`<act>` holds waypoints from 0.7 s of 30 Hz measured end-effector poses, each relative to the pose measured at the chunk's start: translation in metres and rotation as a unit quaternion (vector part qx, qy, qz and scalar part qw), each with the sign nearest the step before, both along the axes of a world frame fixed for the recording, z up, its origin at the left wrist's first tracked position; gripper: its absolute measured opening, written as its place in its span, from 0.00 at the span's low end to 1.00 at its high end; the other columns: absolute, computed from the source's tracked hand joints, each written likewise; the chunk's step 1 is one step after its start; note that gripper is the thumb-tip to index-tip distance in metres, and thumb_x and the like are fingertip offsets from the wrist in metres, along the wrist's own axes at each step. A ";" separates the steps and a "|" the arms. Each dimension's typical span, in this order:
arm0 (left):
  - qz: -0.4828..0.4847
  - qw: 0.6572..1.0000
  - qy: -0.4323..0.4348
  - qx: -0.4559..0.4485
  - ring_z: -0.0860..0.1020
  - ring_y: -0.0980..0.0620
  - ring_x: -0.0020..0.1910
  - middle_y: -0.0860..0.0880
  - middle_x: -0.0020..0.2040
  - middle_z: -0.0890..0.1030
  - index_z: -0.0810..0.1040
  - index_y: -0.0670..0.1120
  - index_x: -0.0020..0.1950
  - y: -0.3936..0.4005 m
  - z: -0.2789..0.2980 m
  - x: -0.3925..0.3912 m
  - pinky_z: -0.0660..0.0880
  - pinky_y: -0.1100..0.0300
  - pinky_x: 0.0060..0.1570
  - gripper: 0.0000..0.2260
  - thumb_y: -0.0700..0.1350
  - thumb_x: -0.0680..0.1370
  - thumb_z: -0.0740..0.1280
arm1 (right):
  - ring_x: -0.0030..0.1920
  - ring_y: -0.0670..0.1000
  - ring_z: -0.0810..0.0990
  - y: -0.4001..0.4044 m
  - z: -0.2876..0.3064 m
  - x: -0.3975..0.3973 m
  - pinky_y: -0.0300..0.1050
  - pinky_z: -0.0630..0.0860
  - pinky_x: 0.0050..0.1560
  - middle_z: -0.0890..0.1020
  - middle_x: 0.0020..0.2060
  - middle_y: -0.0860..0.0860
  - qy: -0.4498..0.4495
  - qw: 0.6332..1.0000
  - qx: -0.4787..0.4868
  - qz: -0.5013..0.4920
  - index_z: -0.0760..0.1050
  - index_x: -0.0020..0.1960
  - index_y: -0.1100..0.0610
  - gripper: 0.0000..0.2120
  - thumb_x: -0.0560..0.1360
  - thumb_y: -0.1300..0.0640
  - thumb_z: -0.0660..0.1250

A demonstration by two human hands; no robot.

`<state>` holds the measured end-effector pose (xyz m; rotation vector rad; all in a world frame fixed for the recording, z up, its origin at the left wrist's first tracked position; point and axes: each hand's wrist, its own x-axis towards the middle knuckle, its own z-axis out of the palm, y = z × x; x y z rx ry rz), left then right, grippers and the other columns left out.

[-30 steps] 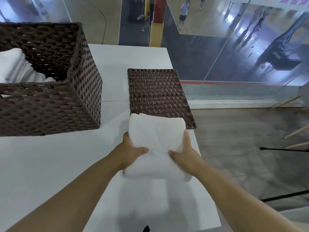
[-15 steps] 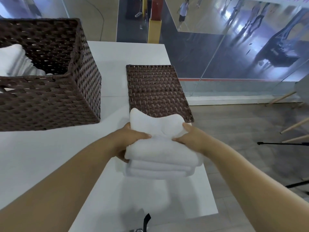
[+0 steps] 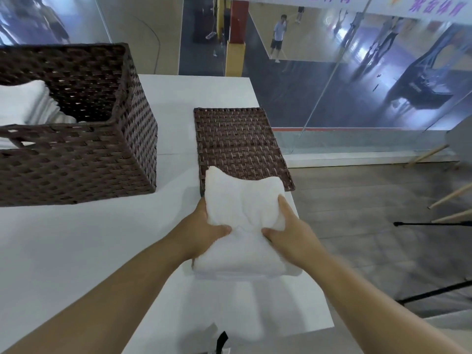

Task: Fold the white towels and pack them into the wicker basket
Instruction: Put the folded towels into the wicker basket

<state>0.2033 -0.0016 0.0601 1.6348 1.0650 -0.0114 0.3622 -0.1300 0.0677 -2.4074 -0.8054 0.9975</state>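
Dark brown wicker basket [image 3: 76,159] at upper left of the frame, standing on the white tabletop [image 3: 51,251]. Inside it, against the left side, folded white towels [image 3: 25,103] stacked below the rim. Just right of the basket, apart from it, a flat woven lid [image 3: 237,139] of the same brown weave, lying on the tabletop near its right edge.

At centre frame, a folded white towel [image 3: 242,226], thick and layered, with its far edge overlapping the near end of the lid. Left hand [image 3: 204,231] on the towel's left side, grip closed round it: thumb pressed into the top, fingers tucked out of sight underneath. Right hand [image 3: 288,231] on the right side, grip likewise clamped on the towel, thumb on top, forefinger stretched along the right edge. Towel pinched in the middle between both thumbs, corners puffed upward.

Far right, wooden floor [image 3: 370,200] below the tabletop edge and a glass wall [image 3: 332,72] beyond.
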 end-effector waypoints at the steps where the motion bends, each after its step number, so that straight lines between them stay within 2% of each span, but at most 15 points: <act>1: -0.001 1.000 -0.013 0.013 0.73 0.54 0.57 0.56 0.63 0.73 0.52 0.56 0.76 0.002 0.009 0.000 0.68 0.62 0.55 0.38 0.51 0.73 0.71 | 0.63 0.57 0.73 0.001 0.007 -0.001 0.43 0.65 0.51 0.73 0.66 0.55 -0.011 1.000 0.018 -0.004 0.41 0.76 0.40 0.40 0.76 0.50 0.64; 3: -0.004 0.998 -0.036 0.047 0.73 0.54 0.57 0.56 0.63 0.73 0.51 0.57 0.76 0.007 0.031 0.001 0.69 0.62 0.54 0.37 0.51 0.74 0.71 | 0.61 0.58 0.74 0.004 0.024 -0.002 0.43 0.66 0.49 0.74 0.64 0.56 -0.040 0.997 0.059 -0.011 0.40 0.76 0.39 0.40 0.77 0.50 0.64; 6: -0.013 0.991 -0.059 0.121 0.72 0.56 0.55 0.58 0.63 0.72 0.52 0.59 0.75 0.018 0.070 0.000 0.68 0.66 0.47 0.35 0.51 0.75 0.69 | 0.59 0.58 0.75 0.014 0.056 -0.005 0.43 0.67 0.49 0.75 0.62 0.55 -0.073 0.989 0.126 -0.014 0.38 0.76 0.39 0.40 0.77 0.50 0.63; 8: -0.013 0.983 -0.075 0.164 0.72 0.56 0.55 0.58 0.64 0.72 0.50 0.60 0.75 0.027 0.096 -0.003 0.66 0.65 0.50 0.34 0.52 0.76 0.68 | 0.59 0.57 0.75 0.025 0.079 -0.007 0.43 0.67 0.49 0.75 0.62 0.54 -0.096 0.981 0.169 -0.008 0.37 0.76 0.38 0.40 0.78 0.50 0.63; 12: -0.004 0.965 -0.079 0.249 0.71 0.48 0.65 0.53 0.69 0.70 0.48 0.59 0.75 0.054 0.147 -0.015 0.63 0.63 0.53 0.35 0.53 0.77 0.66 | 0.55 0.55 0.73 0.059 0.122 -0.019 0.45 0.66 0.49 0.74 0.63 0.54 -0.155 0.959 0.236 0.020 0.36 0.76 0.40 0.39 0.78 0.48 0.62; 15: 0.005 0.950 -0.093 0.297 0.72 0.52 0.58 0.54 0.69 0.70 0.48 0.59 0.76 0.083 0.181 -0.031 0.64 0.65 0.51 0.35 0.53 0.76 0.66 | 0.50 0.50 0.69 0.093 0.153 -0.031 0.49 0.70 0.55 0.73 0.64 0.54 -0.178 0.944 0.273 0.041 0.36 0.76 0.41 0.39 0.78 0.47 0.61; 17: 0.009 0.943 -0.107 0.315 0.68 0.58 0.53 0.55 0.68 0.70 0.47 0.60 0.76 0.106 0.200 -0.047 0.66 0.67 0.47 0.36 0.53 0.76 0.67 | 0.55 0.53 0.73 0.117 0.173 -0.044 0.49 0.70 0.59 0.72 0.66 0.53 -0.187 0.937 0.291 0.052 0.36 0.76 0.40 0.39 0.78 0.47 0.62; 19: 0.016 0.935 -0.122 0.332 0.67 0.60 0.54 0.57 0.69 0.69 0.45 0.61 0.76 0.131 0.216 -0.067 0.64 0.64 0.51 0.38 0.54 0.75 0.68 | 0.55 0.54 0.74 0.145 0.190 -0.059 0.47 0.70 0.54 0.73 0.65 0.53 -0.189 0.930 0.309 0.060 0.36 0.76 0.40 0.39 0.78 0.48 0.62; 21: 0.032 0.930 -0.126 0.345 0.67 0.59 0.56 0.59 0.69 0.68 0.44 0.63 0.75 0.160 0.228 -0.089 0.63 0.62 0.53 0.39 0.54 0.75 0.68 | 0.48 0.51 0.71 0.177 0.203 -0.078 0.45 0.68 0.48 0.74 0.64 0.54 -0.189 0.927 0.315 0.076 0.36 0.76 0.41 0.39 0.78 0.49 0.62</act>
